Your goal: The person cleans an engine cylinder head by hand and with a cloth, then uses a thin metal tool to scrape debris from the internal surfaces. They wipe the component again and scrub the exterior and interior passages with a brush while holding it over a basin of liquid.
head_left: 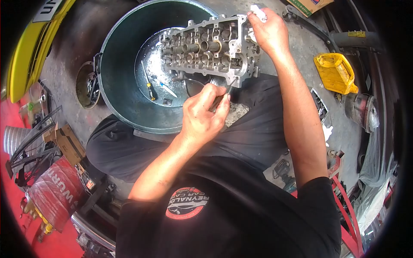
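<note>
A metal cylinder head (202, 47) is held tilted over a large dark green tub (118, 56), its valve side facing me. My right hand (270, 32) grips its right end, with a crumpled white cloth (258, 13) between thumb and fingers. My left hand (204, 109) is closed in a pinch around a thin dark tool (231, 87), whose tip meets the lower right corner of the cylinder head. Inside the tub, a screwdriver with a yellow and black handle (151, 91) and a blue and white slim tool (168, 90) lie on the wet bottom.
A smaller round container (88, 86) with parts stands left of the tub. To the right are a yellow plastic jug (335, 73) and a clear plastic container (361, 112). A cardboard box (69, 142) and a red Wurth-marked bag (58, 191) lie at left, below a yellow panel (28, 56).
</note>
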Action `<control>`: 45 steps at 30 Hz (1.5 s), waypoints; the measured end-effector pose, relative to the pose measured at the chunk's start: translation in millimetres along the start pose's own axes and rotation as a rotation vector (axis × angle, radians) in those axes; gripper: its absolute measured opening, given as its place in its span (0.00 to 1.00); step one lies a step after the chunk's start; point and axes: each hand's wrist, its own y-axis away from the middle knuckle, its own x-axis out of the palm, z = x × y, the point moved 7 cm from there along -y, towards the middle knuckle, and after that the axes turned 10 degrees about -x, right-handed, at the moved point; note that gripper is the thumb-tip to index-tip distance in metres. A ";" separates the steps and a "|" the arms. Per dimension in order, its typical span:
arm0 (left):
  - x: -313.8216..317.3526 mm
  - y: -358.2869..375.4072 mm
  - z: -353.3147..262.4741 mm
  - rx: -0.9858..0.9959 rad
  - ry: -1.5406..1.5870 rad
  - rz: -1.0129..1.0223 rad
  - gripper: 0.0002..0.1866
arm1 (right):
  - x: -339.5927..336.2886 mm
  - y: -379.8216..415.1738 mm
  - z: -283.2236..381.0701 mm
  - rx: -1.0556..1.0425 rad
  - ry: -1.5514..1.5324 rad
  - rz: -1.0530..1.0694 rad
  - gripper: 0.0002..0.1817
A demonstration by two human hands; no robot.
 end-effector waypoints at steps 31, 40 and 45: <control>-59.8 46.1 79.8 -0.333 0.043 -0.308 0.08 | 12.6 136.7 137.7 -0.767 0.412 0.191 0.19; -69.7 57.6 91.5 -0.471 0.350 -0.317 0.10 | 52.2 225.9 158.8 -0.853 -0.008 0.781 0.03; -26.1 26.8 43.5 -0.256 0.283 -0.002 0.12 | 56.7 222.5 144.9 -0.924 -0.106 0.687 0.10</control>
